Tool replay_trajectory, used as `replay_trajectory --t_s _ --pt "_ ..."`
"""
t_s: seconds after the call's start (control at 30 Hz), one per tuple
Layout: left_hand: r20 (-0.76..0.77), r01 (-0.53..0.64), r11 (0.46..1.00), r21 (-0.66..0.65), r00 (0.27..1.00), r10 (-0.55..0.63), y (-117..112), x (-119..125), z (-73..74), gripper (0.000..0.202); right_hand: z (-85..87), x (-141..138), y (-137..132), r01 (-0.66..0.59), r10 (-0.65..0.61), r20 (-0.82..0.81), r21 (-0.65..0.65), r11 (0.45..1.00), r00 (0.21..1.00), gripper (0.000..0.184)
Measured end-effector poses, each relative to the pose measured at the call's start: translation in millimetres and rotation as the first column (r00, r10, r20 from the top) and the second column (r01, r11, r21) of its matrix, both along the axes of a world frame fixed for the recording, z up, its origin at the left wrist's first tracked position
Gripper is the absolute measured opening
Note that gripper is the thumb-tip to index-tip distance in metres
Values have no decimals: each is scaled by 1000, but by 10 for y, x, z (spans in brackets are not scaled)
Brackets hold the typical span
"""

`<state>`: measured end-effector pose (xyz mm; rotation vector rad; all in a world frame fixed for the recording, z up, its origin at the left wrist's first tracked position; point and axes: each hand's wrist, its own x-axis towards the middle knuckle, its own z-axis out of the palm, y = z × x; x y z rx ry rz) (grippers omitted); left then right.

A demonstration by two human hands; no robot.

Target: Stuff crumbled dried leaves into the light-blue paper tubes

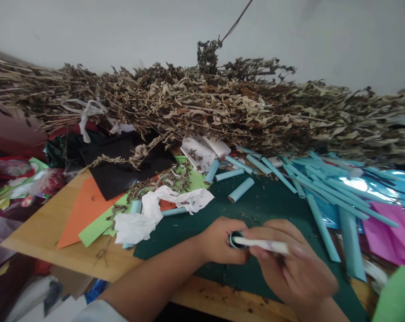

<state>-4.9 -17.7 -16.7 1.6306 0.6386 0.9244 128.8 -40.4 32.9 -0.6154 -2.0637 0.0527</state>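
My left hand (222, 243) is closed around a short light-blue paper roll (235, 239), whose open end faces right. My right hand (298, 268) pinches a thin white stick-like object (261, 244) and holds its tip at the mouth of the roll. Both hands hover over a dark green cutting mat (266, 210) near the table's front edge. What the white object is I cannot make out; it is blurred.
Several rolled light-blue paper tubes (240, 189) lie across the mat. A big bundle of dried leafy branches (202, 107) lies along the back. Crumpled white tissue (148, 214), orange (81, 210), green, black and magenta (390, 228) sheets lie on the wooden table (44, 237).
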Motion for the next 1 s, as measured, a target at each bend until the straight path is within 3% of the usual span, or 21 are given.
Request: replay_trajectory --t_s 0.13,0.23,0.4,0.53,0.67,0.77,0.9,1.0 --pt "-3 -5 1000 -7 1000 5 -2 2 3 19 31 24 -5 -48 53 54 -83 995 997 47" --pt "48 13 1000 -13 999 -12 -2 6 7 16 68 24 5 -103 99 -57 -70 992 993 51" --pt "11 40 999 -28 999 -40 -2 4 30 13 85 11 -17 -23 27 32 -100 995 999 44" --pt "39 26 997 -71 999 -23 -3 3 18 16 68 21 -70 -77 71 -98 -64 995 993 62" --pt "28 25 998 -49 999 -24 -6 12 5 18 69 15 -83 -65 64 -22 -87 994 998 58" --pt "12 33 998 -58 999 -32 -10 19 14 16 79 10 -84 -62 59 -105 -31 998 993 62" --pt "-17 19 999 -27 1000 -19 -16 21 21 16 26 26 -101 -28 30 17 -125 992 999 54" --pt "13 10 1000 -24 1000 -10 -16 22 8 17 -28 36 -105 -35 26 -100 -83 996 995 58"
